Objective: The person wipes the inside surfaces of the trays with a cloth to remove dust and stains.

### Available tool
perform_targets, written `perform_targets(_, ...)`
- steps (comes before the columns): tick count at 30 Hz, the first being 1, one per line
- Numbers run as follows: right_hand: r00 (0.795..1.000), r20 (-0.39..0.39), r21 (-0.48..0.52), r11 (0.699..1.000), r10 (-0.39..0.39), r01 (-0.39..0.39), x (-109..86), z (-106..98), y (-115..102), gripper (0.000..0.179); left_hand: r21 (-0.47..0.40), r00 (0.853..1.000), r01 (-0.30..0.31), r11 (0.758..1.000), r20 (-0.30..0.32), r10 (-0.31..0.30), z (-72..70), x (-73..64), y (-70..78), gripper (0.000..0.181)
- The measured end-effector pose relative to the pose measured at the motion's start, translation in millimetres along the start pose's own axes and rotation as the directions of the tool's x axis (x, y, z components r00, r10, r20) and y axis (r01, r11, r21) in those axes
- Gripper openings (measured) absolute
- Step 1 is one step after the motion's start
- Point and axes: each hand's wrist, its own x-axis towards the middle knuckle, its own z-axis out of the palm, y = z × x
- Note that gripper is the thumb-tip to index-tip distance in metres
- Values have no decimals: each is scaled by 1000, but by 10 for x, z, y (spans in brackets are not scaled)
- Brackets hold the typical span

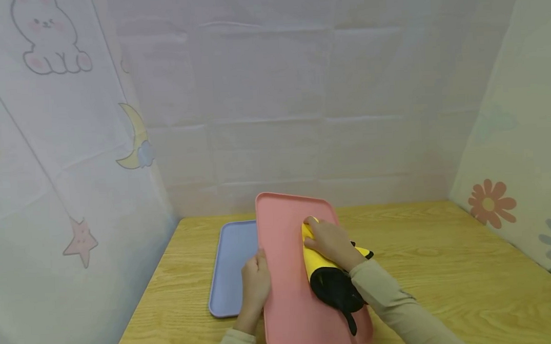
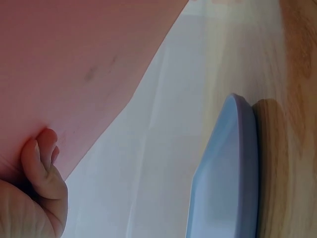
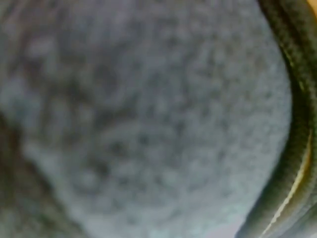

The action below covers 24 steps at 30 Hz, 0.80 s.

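Note:
A pink tray (image 1: 286, 274) is raised and tilted above the table, its inner face toward me. My left hand (image 1: 256, 280) grips its left edge, and in the left wrist view curled fingers (image 2: 42, 153) lie against the tray's underside (image 2: 94, 74). Over the tray's right half is a soft yellow and black fabric thing (image 1: 317, 262) with a dark, tail-like strip hanging down. My right hand (image 1: 330, 241) grips its yellow upper part, thumb and fingers curled on it. Up close in the right wrist view, a blurred dark fuzzy surface (image 3: 163, 119) fills most of the picture.
A blue tray (image 1: 231, 266) lies on the wooden table (image 1: 423, 278) at the left, partly hidden behind the pink one. White sheeting (image 1: 272, 100) hangs behind the table, with printed sheets along both sides.

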Motion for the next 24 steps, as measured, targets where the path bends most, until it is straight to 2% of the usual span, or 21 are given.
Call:
perform_targets(9, 999, -46, -14, 1000, -10, 9, -68, 50, 283, 34, -11, 1000, -3, 1000, -12, 3, -64, 32, -1, 43)
perform_targets(12, 999, -48, -19, 1000, 14, -15, -77, 66, 354, 34, -10, 1000, -7, 1000, -13, 7, -82, 34, 7, 44)
perform_targets(18, 998, -19, -22, 998, 61, -62, -68, 87, 402, 35, 1, 1000, -9, 1000, -14, 9, -99, 28, 23, 45)
perform_targets(24, 998, -36, -13, 999, 51, -51, -63, 96, 384, 33, -8, 1000, 0, 1000, -23, 0, -82, 17, 41, 43)
